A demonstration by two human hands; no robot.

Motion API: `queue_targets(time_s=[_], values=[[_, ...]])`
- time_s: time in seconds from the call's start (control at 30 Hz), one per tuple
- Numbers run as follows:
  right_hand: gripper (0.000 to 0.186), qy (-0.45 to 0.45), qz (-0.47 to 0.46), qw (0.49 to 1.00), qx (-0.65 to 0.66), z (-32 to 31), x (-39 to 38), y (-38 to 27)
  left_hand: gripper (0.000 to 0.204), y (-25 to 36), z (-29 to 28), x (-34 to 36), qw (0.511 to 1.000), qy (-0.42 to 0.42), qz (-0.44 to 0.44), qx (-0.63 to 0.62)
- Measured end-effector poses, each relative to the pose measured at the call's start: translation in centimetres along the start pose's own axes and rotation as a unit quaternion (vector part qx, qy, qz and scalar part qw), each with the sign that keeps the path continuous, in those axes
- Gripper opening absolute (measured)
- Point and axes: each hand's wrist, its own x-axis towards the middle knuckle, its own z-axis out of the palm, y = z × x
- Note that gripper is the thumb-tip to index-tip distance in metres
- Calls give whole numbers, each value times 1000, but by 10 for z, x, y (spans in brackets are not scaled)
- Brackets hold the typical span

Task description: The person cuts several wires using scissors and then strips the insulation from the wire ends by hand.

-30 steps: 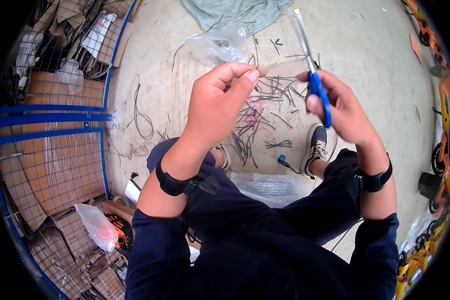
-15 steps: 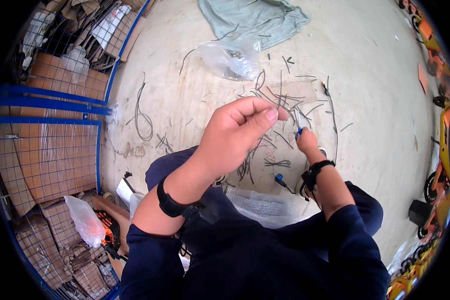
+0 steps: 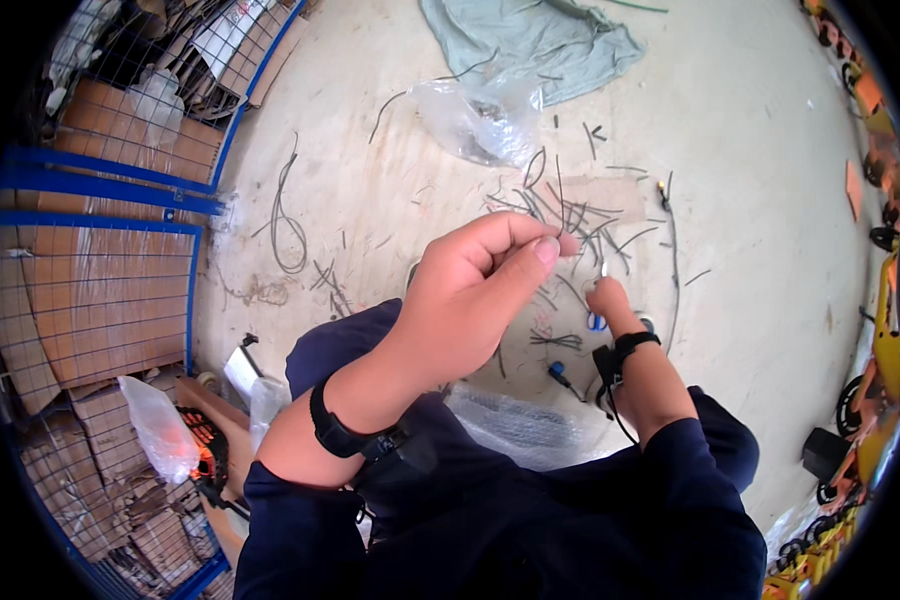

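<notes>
Mid-view, my left hand (image 3: 470, 290) is closed, with thumb and forefinger pinched together on a thin dark cable (image 3: 560, 190) that sticks up past the fingertips. To its right and lower down, my right hand (image 3: 610, 297) is closed round a pair of scissors (image 3: 597, 322). A blue handle shows beside the fingers and a short bit of bright blade shows above them. The two hands are apart. Beyond them, many cut dark cable pieces (image 3: 625, 243) lie scattered on the floor, some over a flat piece of cardboard (image 3: 620, 195). A small bundle of cable pieces (image 3: 555, 340) lies left of my right hand.
A clear plastic bag (image 3: 485, 125) and a grey-green cloth (image 3: 530, 45) lie ahead. Looped cable (image 3: 288, 235) rests at left, near a blue mesh cage (image 3: 100, 190) holding cardboard. Bubble wrap (image 3: 525, 425) and a blue-headed connector (image 3: 557, 370) lie between my legs. Yellow-orange wheeled machines (image 3: 888, 310) line the right.
The view has shifted slightly. My right hand has drawn back toward me with the scissors, whose blade now shows less. My left hand keeps its pinch on the cable.
</notes>
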Motion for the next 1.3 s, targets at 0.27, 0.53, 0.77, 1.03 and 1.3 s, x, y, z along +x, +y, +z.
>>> queue_targets(time_s=[0.27,0.53,0.77,1.03,1.3], values=[[23,399,-452,777,183,-276,-212,-150,23,-12,7,-6,973,46,151,168],[26,481,-493,716,119,-244,-267,-133,21,-19,33,-9,964,-13,195,181],[21,496,-508,696,107,-239,-254,-127,19,-24,35,-4,951,-22,225,209],[14,481,-499,717,76,-235,-250,-128,16,-31,30,4,934,-48,215,283],[12,472,-481,736,68,-234,-251,-132,16,-28,27,3,930,-63,178,315]])
